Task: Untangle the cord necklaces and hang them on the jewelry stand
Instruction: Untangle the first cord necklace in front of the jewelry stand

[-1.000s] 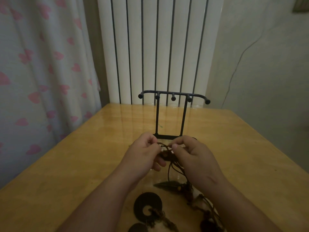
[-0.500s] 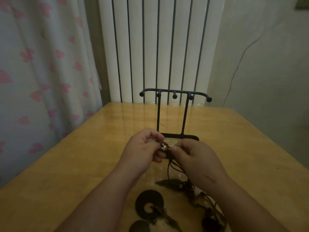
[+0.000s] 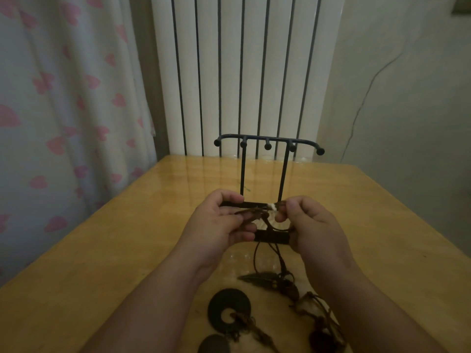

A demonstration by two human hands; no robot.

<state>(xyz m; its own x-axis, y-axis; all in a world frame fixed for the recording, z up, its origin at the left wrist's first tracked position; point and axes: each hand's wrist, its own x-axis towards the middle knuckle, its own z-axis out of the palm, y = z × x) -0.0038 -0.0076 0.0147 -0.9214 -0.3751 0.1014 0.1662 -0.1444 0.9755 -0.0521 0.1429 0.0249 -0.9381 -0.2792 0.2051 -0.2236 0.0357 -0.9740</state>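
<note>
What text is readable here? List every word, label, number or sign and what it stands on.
None readable. The stand, the pendants and the table bear no writing; the curtain shows only pink hearts. The frame at top right is cut off by the edge.

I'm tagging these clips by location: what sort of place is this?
Most likely a room in a home: a white column radiator lines the wall, a curtain printed with pink hearts hangs beside it, and a glossy wooden table holds a black jewelry stand.
</note>
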